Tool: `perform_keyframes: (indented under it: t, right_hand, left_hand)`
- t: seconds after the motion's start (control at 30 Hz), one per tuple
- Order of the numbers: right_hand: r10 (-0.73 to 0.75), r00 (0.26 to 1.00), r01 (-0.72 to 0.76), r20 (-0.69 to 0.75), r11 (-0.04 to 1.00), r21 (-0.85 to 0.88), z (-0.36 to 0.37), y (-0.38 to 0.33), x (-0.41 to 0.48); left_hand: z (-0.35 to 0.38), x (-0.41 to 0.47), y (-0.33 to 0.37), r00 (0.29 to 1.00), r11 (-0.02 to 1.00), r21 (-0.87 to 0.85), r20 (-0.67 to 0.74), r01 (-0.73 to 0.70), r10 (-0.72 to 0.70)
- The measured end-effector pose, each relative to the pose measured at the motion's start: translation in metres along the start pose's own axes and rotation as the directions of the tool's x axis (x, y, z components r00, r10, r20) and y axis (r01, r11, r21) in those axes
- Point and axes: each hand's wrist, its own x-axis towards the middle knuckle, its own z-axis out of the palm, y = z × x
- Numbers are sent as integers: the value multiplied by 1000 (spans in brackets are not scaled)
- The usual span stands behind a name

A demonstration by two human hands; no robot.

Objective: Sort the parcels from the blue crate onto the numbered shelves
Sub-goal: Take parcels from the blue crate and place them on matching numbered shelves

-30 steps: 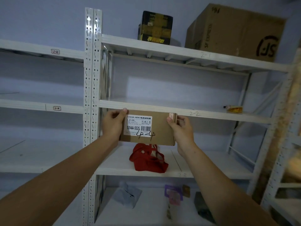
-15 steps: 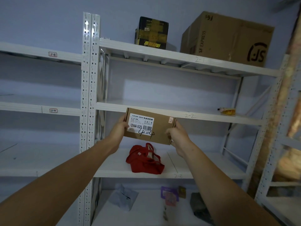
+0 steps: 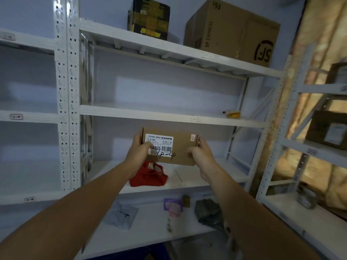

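Observation:
A flat brown cardboard parcel (image 3: 180,147) with a white label and "4-4" handwritten on it is held up in front of the white shelving unit (image 3: 169,117). My left hand (image 3: 138,152) grips its left end, thumb across the label. My right hand (image 3: 201,152) grips its right end. The parcel hangs below the shelf edge marked 2-2 (image 3: 195,120) and above the shelf that carries a red bag (image 3: 148,177). A strip of blue (image 3: 150,253), perhaps the crate, shows at the bottom edge.
The top shelf carries a large SF Express carton (image 3: 232,30) and a black-and-yellow box (image 3: 148,17). A small yellow item (image 3: 231,114) lies on shelf 2-2. Grey, purple and dark packets (image 3: 122,216) lie on the lowest shelf. Another rack with boxes (image 3: 328,128) stands right.
The view has swung right, bringing the right-hand rack into sight. The parcel has levelled out from its tilt, and my left thumb now lies across its label.

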Motion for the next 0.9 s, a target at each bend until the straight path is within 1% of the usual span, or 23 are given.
perform_keyframes:
  t: [0.07, 0.17, 0.27, 0.37, 0.53, 0.63, 0.7, 0.77, 0.83, 0.9]
  right_hand:
    - [32, 998, -34, -61, 999, -30, -23, 11, -8]
    - [56, 979, -78, -194, 991, -104, -72, 33, -26]
    - [89, 939, -128, -332, 987, -98, -141, 55, -60]
    - [130, 860, -186, -494, 980, -67, -219, 77, -103]
    - [218, 703, -299, -677, 954, -3, -352, 104, -200]
    - [230, 577, -366, -783, 931, 4, -421, 111, -274]
    - [239, 488, -407, -840, 913, 23, -466, 110, -330]
    - [229, 409, -422, -884, 906, 39, -508, 109, -387]
    - [232, 337, -428, -913, 901, 71, -545, 113, -442]
    - [250, 268, -444, -931, 889, 111, -580, 120, -492]
  left_hand:
    - [28, -5, -10, 1000, 999, -28, 16, 17, -16]
    - [84, -14, -30, 999, 1000, -14, 51, -12, 13]
    - [155, -38, -47, 978, 999, 18, 208, 31, -34]
    - [234, -86, -51, 926, 998, 0, 372, 64, -59]
    - [367, -168, -59, 813, 993, -15, 576, 117, -87]
    - [458, -222, -84, 704, 997, 42, 706, 72, -81]
    - [500, -291, -65, 632, 995, 53, 769, 83, -94]
    - [539, -361, -47, 576, 994, 59, 811, 96, -103]
    - [578, -422, -40, 523, 995, 68, 847, 70, -95]
    - [607, -477, -35, 433, 997, 70, 898, 38, -80]
